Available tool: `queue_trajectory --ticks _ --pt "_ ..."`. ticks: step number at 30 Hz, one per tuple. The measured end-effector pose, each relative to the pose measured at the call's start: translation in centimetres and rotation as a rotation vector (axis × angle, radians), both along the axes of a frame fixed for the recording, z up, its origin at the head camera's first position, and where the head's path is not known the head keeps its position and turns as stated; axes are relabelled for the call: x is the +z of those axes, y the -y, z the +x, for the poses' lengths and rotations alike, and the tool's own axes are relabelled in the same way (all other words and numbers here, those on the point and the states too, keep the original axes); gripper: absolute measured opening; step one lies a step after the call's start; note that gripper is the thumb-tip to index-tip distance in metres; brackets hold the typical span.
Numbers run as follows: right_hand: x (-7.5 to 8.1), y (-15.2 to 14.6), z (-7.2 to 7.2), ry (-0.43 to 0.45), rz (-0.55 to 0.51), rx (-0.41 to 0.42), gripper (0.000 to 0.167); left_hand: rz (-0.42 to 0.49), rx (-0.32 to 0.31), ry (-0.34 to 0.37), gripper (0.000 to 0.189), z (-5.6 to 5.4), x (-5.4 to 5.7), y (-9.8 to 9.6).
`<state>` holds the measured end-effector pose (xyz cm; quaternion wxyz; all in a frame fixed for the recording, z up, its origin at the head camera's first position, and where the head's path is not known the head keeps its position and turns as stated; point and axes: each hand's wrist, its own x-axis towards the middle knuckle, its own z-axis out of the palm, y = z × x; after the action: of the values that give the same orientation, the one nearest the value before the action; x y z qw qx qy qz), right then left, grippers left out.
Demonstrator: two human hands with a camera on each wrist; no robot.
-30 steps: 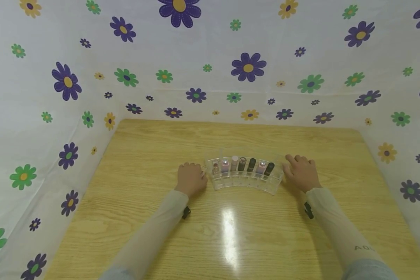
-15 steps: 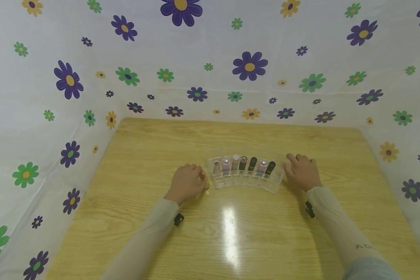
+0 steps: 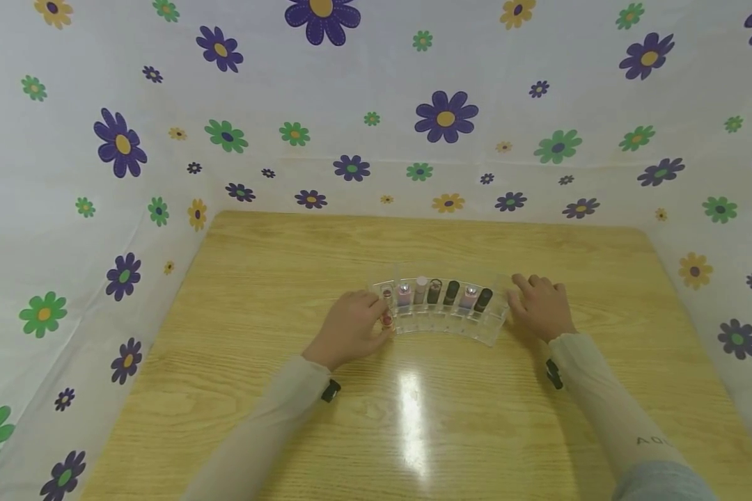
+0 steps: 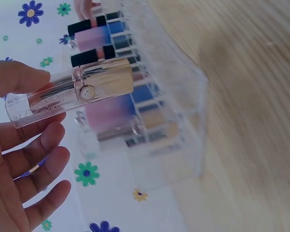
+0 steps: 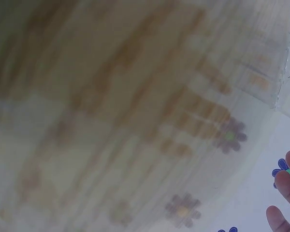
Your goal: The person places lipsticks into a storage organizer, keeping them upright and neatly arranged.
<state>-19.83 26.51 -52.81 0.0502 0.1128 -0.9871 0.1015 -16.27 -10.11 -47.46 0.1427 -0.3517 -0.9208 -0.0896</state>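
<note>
A clear curved lipstick holder (image 3: 445, 323) stands on the table with several lipsticks in its back row: black, grey and pink ones. Between thumb and forefinger my left hand (image 3: 351, 328) pinches a lipstick (image 4: 82, 92) with a transparent cap and a gold base. It is over the front of the holder's left end, its gold base pointing toward the slots in the left wrist view. Another gold lipstick sits in the leftmost back slot, partly covered. My right hand (image 3: 542, 309) is beside the holder's right end, fingers loosely bent; whether it touches the holder I cannot tell.
The wooden table (image 3: 276, 257) carries the holder near its middle. White cloth with flowers (image 3: 376, 90) walls the back and both sides. A bright light reflection lies on the wood in front of the holder.
My left hand first drew back left from the holder's end with the lipstick, then moved right to the holder's front. The right hand stayed in place.
</note>
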Motion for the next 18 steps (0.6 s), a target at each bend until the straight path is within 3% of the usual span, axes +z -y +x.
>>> queue_trajectory --ticks 8,14,18 --pt "-0.2 0.1 0.3 -0.019 -0.023 -0.007 0.042 0.017 -0.061 -0.073 0.013 0.6 0.9 -3.5" --pt "-0.3 0.3 0.5 -0.017 -0.017 -0.018 0.041 0.069 -0.039 -0.102 0.018 1.5 0.0 -6.8" --pt "-0.3 0.4 0.8 -0.019 -0.015 -0.020 0.041 0.097 -0.023 -0.110 0.019 1.3 -1.0 -9.1"
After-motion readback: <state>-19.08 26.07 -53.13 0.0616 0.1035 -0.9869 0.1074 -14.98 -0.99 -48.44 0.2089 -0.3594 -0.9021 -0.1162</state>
